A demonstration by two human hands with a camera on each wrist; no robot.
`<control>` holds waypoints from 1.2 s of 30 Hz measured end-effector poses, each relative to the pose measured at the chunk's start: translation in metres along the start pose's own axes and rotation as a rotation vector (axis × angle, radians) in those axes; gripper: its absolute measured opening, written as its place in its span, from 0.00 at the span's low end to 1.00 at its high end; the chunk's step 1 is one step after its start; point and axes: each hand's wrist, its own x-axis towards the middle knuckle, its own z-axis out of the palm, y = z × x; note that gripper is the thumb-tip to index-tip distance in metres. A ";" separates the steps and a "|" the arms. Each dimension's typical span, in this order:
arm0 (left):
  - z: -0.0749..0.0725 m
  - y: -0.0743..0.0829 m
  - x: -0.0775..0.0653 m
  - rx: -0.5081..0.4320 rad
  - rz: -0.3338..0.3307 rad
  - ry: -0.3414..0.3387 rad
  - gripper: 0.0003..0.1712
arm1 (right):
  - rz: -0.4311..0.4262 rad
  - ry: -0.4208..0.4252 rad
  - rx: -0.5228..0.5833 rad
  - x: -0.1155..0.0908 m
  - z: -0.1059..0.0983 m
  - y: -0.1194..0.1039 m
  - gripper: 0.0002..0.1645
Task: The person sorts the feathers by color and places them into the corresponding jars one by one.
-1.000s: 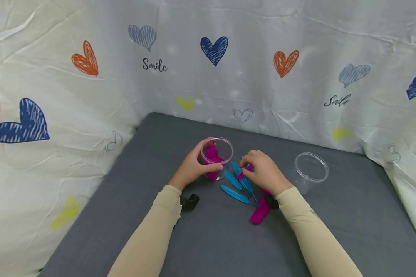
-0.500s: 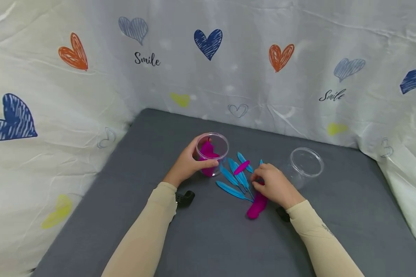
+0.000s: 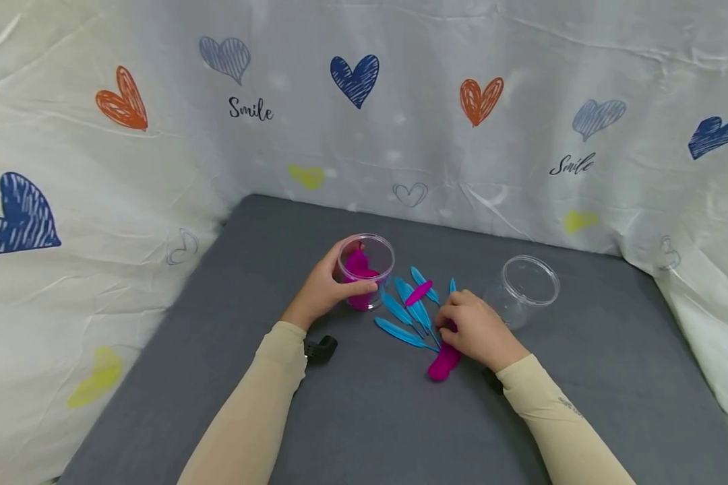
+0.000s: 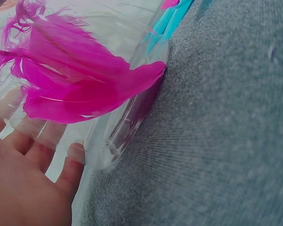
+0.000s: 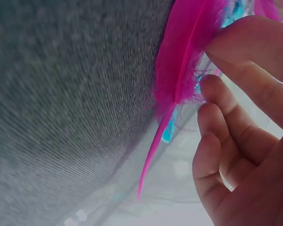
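Observation:
My left hand (image 3: pixel 327 283) grips a clear plastic jar (image 3: pixel 393 261), fingers round its far side and thumb across the front. Inside the jar lie pink feathers (image 4: pixel 75 80), pressed against the wall in the left wrist view. To the right, my right hand (image 3: pixel 478 331) pinches a larger pink feather (image 5: pixel 184 52) by its edge between thumb and finger, close over the cloth. The other fingers are bent beside its quill. Several blue feathers (image 3: pixel 417 308) fan out between the hands, with a small pink feather (image 3: pixel 419 293) lying across them.
Another clear jar (image 3: pixel 528 301) stands beyond my right hand, with nothing visible in it. Grey cloth (image 3: pixel 364 417) covers the table. A white curtain (image 3: pixel 425 128) printed with hearts hangs behind and to the left.
My right hand has left the small pink feather, which now lies across the blue ones, and moved right and nearer to the larger pink feather. The left hand keeps holding the jar.

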 end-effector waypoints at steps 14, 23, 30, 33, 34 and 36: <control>0.002 0.000 0.000 0.008 -0.012 0.013 0.57 | -0.118 0.059 -0.134 0.005 0.005 -0.001 0.10; 0.002 0.000 0.000 0.005 -0.011 0.018 0.58 | -0.092 0.118 -0.066 0.006 0.003 0.000 0.09; 0.002 0.001 -0.001 0.016 -0.020 0.017 0.58 | -0.025 0.166 0.116 0.006 -0.005 -0.004 0.08; 0.002 0.001 0.000 0.013 -0.012 0.014 0.57 | 0.007 0.176 0.207 0.008 -0.012 -0.006 0.07; 0.002 0.000 0.000 0.011 -0.010 0.014 0.57 | 0.012 0.181 0.231 0.009 -0.015 -0.007 0.06; 0.002 0.000 0.000 0.012 -0.008 0.015 0.57 | 0.013 0.195 0.271 0.012 -0.019 -0.008 0.05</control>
